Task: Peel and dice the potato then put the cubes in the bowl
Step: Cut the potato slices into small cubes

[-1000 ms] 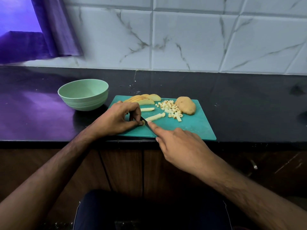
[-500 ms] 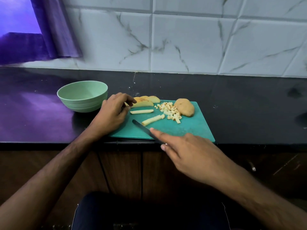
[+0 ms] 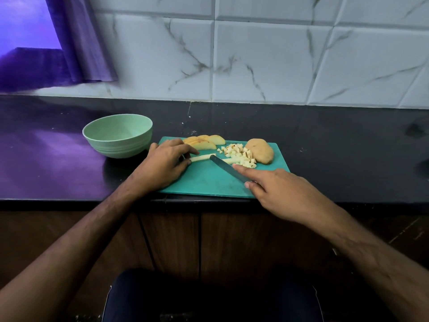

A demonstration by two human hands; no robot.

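On the teal cutting board (image 3: 209, 182) my left hand (image 3: 164, 163) pinches the left end of a pale potato stick (image 3: 202, 157). My right hand (image 3: 276, 189) holds a knife (image 3: 224, 167), index finger stretched along the blade, whose tip lies just right of that stick. A second stick (image 3: 228, 161) lies under the blade. A pile of small potato cubes (image 3: 239, 154) sits right of the blade, with a potato half (image 3: 260, 151) beyond it. Several potato slices (image 3: 205, 142) lie at the board's far edge. The pale green bowl (image 3: 117, 135) stands left of the board with no cubes visible inside.
The board lies on a black counter (image 3: 336, 154) near its front edge, with a marble-tiled wall (image 3: 255, 61) behind. A purple curtain (image 3: 76, 43) hangs at the far left. Wooden cabinet doors (image 3: 174, 240) are below the counter.
My left hand moved off the slices and took the end of the near stick. The knife swung forward and right, so its tip is now between the two sticks.
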